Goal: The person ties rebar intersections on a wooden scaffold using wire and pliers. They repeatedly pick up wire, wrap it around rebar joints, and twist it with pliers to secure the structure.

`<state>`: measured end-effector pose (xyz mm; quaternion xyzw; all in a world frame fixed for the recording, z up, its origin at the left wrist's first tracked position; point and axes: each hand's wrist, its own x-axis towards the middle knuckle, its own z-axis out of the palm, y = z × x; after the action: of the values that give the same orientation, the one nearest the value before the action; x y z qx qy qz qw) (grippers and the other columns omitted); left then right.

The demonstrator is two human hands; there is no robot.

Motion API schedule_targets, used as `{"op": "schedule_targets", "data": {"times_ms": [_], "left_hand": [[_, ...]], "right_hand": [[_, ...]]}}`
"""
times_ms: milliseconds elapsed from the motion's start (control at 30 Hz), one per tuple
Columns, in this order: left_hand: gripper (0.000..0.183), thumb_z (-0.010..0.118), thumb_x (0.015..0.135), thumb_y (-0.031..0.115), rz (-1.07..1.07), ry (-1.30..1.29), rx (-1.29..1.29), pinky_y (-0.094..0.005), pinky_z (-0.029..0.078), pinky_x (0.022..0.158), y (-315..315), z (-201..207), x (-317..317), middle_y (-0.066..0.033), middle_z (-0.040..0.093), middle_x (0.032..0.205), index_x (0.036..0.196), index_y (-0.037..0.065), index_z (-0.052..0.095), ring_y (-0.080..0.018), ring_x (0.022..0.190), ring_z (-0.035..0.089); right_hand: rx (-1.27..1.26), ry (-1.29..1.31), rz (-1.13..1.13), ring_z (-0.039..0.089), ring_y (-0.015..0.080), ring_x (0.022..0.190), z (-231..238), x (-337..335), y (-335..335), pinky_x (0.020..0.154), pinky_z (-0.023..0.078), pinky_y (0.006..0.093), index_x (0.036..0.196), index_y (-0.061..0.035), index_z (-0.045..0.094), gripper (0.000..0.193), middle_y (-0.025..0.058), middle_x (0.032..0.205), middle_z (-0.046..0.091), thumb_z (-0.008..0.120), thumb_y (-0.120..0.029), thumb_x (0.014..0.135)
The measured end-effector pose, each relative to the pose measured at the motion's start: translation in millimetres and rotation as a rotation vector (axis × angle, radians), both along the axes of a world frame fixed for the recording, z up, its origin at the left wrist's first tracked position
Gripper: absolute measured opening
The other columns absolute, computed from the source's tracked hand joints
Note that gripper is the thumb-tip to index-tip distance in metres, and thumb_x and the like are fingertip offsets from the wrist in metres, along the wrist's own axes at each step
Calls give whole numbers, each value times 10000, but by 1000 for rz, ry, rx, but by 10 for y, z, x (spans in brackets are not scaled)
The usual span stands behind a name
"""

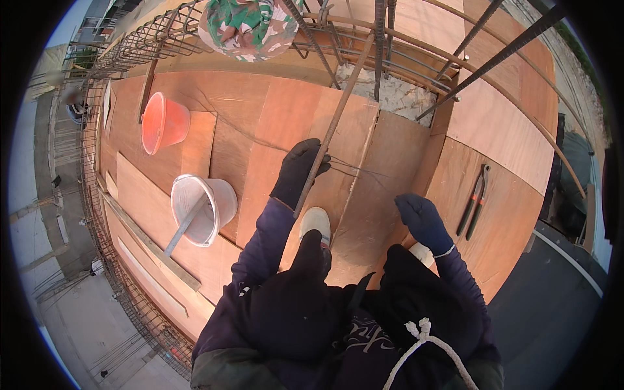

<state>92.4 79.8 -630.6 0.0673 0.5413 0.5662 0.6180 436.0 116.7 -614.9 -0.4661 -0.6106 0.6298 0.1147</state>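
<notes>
My left hand [296, 174], in a dark glove, is closed around thin tie wires [250, 135]. They trail off to its upper left and come out on its right as loose ends over the plywood. A rusty steel bar [339, 117] slants across the view in front of this hand. My right hand [424, 222], in a dark blue glove, is held low at the right with its fingers curled in; nothing shows in it. To its right, end-cutting pliers [474, 201] with red and black handles lie on a plywood panel.
A red bucket [166, 123] and a white bucket [224, 203] with a stick [184, 227] in it stand at the left. Upright rebars [379, 52] rise from a recess ahead. A patterned hat [250, 29] is at the top. A rebar cage [107, 244] borders the left side.
</notes>
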Motion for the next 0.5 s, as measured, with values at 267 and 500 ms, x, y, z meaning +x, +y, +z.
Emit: {"op": "schedule_targets", "data": {"times_ms": [267,500], "left_hand": [[334,631,1043,185,-121,333,-157,-377,630,862,-126,386,-172,-164,723,1160,1329,13,627,-245,1006,746],[698,844,809,305,-744,1604,-454,-447,560,903,-1022,493,-560,-184,690,1214,1411,79,573,-368,1086,687]], "right_hand": [[-47,142,-9,644,195,663,-262,-36,218,646,511,347,1057,11,683,242,102,776,645,600,-216,1047],[278,-82,124,674,302,680,-138,125,639,649,505,395,988,4,650,202,191,764,625,593,-187,1022]]}}
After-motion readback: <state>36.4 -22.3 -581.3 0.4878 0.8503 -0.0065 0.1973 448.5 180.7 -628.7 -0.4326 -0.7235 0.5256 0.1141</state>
